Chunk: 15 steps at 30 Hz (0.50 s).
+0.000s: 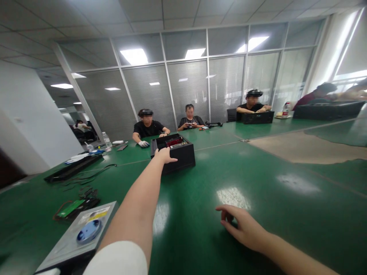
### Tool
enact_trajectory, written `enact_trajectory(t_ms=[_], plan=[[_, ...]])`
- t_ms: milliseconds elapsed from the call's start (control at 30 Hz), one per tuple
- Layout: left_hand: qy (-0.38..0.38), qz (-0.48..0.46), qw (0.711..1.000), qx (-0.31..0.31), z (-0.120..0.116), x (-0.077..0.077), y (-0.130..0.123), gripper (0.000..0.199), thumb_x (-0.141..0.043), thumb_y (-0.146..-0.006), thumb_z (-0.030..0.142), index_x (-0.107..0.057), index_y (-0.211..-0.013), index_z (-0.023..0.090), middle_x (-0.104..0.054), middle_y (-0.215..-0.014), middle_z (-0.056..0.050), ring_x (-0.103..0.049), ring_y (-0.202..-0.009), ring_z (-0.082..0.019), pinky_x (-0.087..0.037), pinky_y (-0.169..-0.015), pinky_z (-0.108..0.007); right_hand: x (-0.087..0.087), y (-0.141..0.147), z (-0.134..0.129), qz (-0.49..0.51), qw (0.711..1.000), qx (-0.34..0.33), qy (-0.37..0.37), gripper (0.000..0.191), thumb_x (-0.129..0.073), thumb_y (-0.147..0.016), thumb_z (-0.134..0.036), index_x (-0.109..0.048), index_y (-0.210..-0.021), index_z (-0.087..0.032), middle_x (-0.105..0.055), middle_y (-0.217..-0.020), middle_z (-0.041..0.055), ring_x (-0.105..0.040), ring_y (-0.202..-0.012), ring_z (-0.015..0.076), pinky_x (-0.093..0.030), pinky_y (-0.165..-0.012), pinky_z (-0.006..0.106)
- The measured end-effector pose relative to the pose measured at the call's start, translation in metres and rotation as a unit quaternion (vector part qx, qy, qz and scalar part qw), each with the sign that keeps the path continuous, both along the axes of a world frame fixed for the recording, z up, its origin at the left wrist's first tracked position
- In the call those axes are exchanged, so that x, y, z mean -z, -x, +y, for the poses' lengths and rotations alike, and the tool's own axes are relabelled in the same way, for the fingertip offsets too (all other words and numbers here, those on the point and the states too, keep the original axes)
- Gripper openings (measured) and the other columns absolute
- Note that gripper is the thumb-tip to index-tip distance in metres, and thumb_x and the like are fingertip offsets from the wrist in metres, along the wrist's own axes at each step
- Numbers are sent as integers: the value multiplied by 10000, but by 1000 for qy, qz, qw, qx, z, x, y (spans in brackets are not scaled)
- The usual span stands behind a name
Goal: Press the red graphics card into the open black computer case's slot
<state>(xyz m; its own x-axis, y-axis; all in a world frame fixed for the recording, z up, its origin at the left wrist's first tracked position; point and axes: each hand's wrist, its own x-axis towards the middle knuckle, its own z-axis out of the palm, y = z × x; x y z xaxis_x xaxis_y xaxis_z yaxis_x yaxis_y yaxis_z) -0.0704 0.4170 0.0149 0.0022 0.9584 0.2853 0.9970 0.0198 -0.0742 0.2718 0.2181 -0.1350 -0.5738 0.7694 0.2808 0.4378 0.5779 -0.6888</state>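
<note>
A black computer case (181,159), open at the top, stands on the green table across from me. My left hand (165,155) reaches far forward and grips its near top edge, the thumb lying along the outer side and the fingers over the rim, partly hidden. Red and metal parts (174,142) show inside the case. Above the table at lower right hangs my right hand (239,225), its fingers loosely bent, the thumb apart from them and nothing held.
Left of my arm lie a grey metal box (69,233) bearing a round blue-and-clear dish (89,231), a green circuit board (73,208), cables and a long black panel (73,168). Beyond the case sits a person with a gloved hand (143,144) on the table. Others sit farther right.
</note>
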Motion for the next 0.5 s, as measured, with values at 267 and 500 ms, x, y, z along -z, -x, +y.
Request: enact_trajectory(t_ms=[267,500], plan=[[-76,20,997,-7,-22,25,-3,572,-455,-903,642,-627,-1088,129,-662,-1102,-183,-606,-1062,-313,-429,-874,-381,-10,-22,21,74,996,46,-14,334,-533,-925,-246,-555,-1257,-218,-680,-933,43,-644,-827,170,-520,-806,329],[-84,61,994,38,-176,23,-32,496,-472,-903,627,-637,-1052,184,-676,-996,-112,-639,-939,-279,-455,-715,-332,-52,-51,14,209,963,154,-75,312,-629,-906,-359,-593,-1186,-225,-671,-894,33,-653,-794,175,-535,-743,299]])
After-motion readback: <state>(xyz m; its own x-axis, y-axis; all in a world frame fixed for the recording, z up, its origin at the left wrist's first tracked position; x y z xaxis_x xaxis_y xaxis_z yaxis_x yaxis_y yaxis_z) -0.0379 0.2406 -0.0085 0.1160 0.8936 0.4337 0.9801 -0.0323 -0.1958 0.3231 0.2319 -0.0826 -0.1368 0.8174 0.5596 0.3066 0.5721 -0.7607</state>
